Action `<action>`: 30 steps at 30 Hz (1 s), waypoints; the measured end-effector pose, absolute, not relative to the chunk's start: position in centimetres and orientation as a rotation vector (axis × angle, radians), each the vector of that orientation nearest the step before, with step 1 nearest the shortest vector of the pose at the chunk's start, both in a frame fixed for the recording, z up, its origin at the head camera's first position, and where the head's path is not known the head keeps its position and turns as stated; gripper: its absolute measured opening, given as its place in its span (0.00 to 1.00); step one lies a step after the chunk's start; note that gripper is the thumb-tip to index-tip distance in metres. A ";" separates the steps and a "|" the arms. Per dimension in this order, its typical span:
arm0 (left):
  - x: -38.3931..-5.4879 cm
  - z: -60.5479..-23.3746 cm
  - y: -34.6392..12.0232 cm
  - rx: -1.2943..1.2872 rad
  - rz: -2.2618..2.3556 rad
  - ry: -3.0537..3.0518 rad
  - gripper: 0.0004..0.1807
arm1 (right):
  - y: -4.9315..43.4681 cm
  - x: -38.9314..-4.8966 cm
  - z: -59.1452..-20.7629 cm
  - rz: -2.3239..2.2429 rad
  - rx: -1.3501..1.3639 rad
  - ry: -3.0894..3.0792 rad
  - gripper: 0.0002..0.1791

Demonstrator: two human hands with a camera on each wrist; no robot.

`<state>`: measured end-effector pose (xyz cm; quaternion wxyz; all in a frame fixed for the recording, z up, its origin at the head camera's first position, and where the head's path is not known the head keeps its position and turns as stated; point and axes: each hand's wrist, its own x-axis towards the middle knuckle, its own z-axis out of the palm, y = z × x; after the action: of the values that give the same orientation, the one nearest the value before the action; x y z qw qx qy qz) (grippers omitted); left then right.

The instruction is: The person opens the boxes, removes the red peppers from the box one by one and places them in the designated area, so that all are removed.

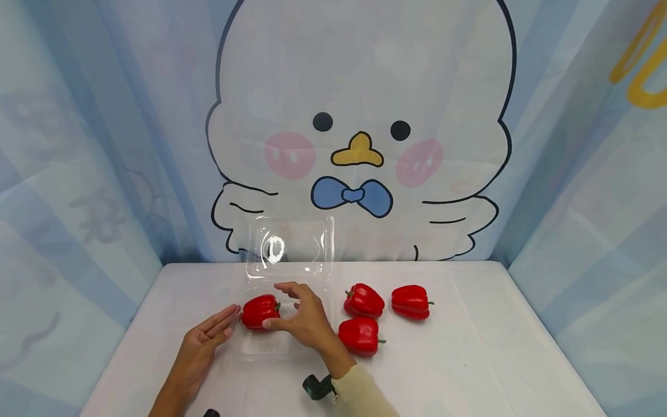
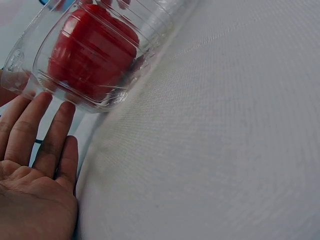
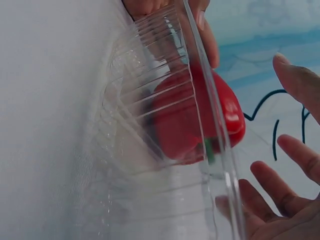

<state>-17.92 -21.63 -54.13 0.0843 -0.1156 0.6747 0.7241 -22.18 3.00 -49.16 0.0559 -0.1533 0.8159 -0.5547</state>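
Observation:
A red bell pepper [image 1: 259, 313] lies in the left part of a clear plastic clamshell box [image 1: 266, 350], its green stem facing right. The hinged lid [image 1: 315, 237] stands raised at the back. My left hand [image 1: 200, 350] is beside the box's left wall, fingers extended; in the left wrist view the fingertips [image 2: 62, 112] come right up to the wall. Over the box, my right hand [image 1: 307, 324] has its fingers spread, the thumb close to the pepper's stem end. A gap shows between these fingers and the pepper [image 3: 227, 112] in the right wrist view.
Right of the box, three more red bell peppers rest on the white table: a rear one [image 1: 363, 301], a front one [image 1: 361, 336] and a right one [image 1: 411, 302]. A curtain [image 1: 359, 231] with a cartoon bird hangs behind the table, and side curtains flank it.

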 end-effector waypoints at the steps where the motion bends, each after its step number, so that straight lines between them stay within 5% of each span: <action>1: -17.9 -54.1 -21.7 -0.345 2.159 2.013 0.41 | 2.8 -22.2 -49.2 -1.680 -0.468 2.479 0.38; 30: -17.9 -54.2 -21.7 -0.355 2.176 1.995 0.40 | 0.0 -23.7 -50.7 -1.519 -0.354 2.507 0.37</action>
<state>-17.89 -21.67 -54.17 0.0840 -0.1189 0.6687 0.7291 -23.73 -0.02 -50.66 0.0945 -0.1192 0.8453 -0.5122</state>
